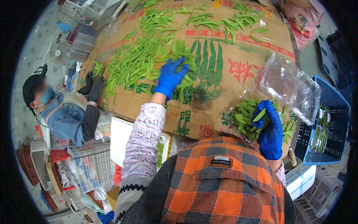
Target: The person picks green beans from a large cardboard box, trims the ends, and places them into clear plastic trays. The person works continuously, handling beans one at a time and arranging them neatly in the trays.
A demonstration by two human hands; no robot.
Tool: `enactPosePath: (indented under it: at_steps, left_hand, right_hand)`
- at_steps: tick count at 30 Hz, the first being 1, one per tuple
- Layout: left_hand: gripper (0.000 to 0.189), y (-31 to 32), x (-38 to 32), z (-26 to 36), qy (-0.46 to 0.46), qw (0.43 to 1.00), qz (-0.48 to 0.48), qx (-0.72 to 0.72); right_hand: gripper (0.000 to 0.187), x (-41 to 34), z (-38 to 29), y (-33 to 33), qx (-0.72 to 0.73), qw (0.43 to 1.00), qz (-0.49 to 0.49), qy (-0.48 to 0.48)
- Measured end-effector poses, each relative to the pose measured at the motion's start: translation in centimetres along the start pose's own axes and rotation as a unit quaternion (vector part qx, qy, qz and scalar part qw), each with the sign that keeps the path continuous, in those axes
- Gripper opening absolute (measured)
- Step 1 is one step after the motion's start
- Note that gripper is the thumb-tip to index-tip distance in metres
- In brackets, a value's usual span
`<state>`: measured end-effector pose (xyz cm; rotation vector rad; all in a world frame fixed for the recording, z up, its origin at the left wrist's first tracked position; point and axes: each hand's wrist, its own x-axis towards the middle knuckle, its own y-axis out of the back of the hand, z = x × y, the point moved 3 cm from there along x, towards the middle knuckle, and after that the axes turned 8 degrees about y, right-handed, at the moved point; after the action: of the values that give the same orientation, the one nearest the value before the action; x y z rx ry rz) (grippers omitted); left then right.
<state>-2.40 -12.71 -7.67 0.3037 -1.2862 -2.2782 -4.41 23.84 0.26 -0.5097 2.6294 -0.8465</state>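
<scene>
My left hand (172, 77), in a blue glove, reaches over the right side of a pile of flat green pea pods (134, 65). Its fingers are spread, and the pods just beyond them are blurred. My right hand (270, 128), also blue-gloved, pinches a single pea pod (259, 114) between thumb and fingers. Beneath it, close to my body, lies a heap of pods and thin green bits (242, 112) on or in clear plastic, whose shape is partly hidden. Flattened printed cardboard (212, 112) lies under the pods.
Clear plastic containers (282, 75) stand right of the heap. Beyond them, a blue crate (332, 86) holds packed pods. At left, a co-worker's dark-gloved hands (96, 88) touch pods. More pods (240, 21) are scattered at the far side. Crates (91, 161) stand on the floor at lower left.
</scene>
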Motion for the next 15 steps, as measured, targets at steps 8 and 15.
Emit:
enactPosePath:
  at_steps: [8, 15]
  left_hand:
    - [0.023, -0.8, -6.5, 4.5, -0.161, 0.979, -0.065, 0.111]
    - [0.02, 2.3, -7.4, 0.9, -0.024, 0.983, 0.029, 0.181]
  right_hand:
    - [0.021, 0.6, 0.3, 1.0, 0.008, 0.999, 0.033, -0.012]
    - [0.023, 1.3, 1.0, 0.2, 0.093, 0.995, 0.012, -0.029]
